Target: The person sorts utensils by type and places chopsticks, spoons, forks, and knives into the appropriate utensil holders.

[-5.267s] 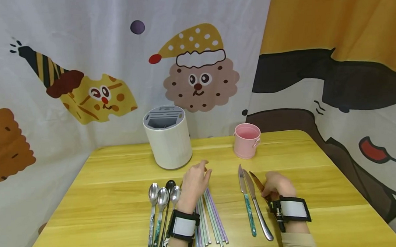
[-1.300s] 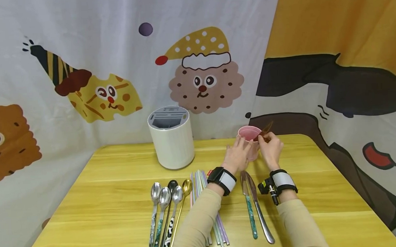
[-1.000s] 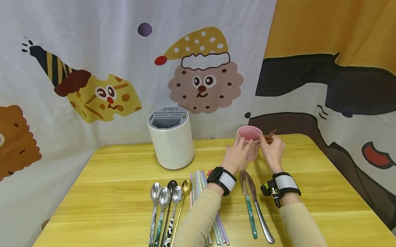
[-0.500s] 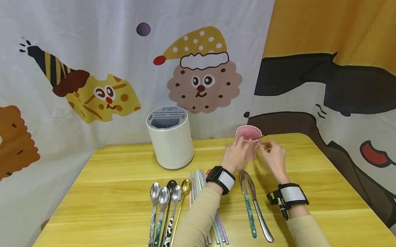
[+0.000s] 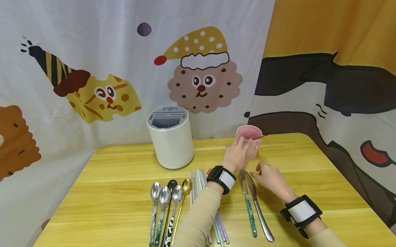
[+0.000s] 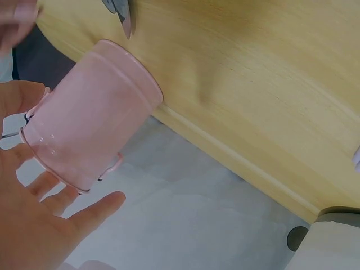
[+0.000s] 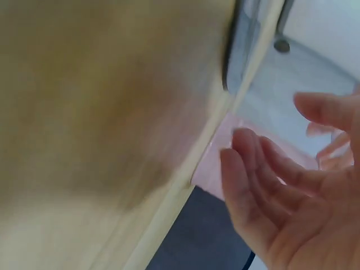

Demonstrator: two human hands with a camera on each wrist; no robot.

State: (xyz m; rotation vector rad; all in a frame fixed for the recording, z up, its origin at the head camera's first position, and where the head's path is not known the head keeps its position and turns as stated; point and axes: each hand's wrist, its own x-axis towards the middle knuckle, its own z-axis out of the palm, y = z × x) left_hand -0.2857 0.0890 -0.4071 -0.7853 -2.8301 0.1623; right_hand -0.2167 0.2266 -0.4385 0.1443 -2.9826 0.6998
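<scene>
My left hand point(image 5: 236, 155) rests on the near side of a small pink bucket point(image 5: 254, 150), its fingers spread and fairly straight at the rim. The left wrist view shows fingers point(image 6: 93, 212) fanned about the rim of the bucket point(image 6: 93, 115). A knife point(image 5: 270, 133) leans in the bucket, its thin end sticking out past the right of the rim. My right hand point(image 5: 270, 177) hovers just right of two table knives, empty, fingers loosely bent. One knife has a teal patterned handle point(image 5: 250, 215); the other is all metal point(image 5: 262, 214).
Left of the hands lie pastel chopsticks point(image 5: 219, 231) and several long spoons, among them a gold spoon point(image 5: 186, 186) and a black spoon point(image 5: 172, 184). A white cylindrical utensil holder point(image 5: 172, 148) with a grey slotted top stands at the back of the wooden table point(image 5: 98, 201).
The right hand carried the brown knife from the table into the bucket, let go and drew back toward the remaining knives. The left hand moved from near the chopsticks onto the bucket.
</scene>
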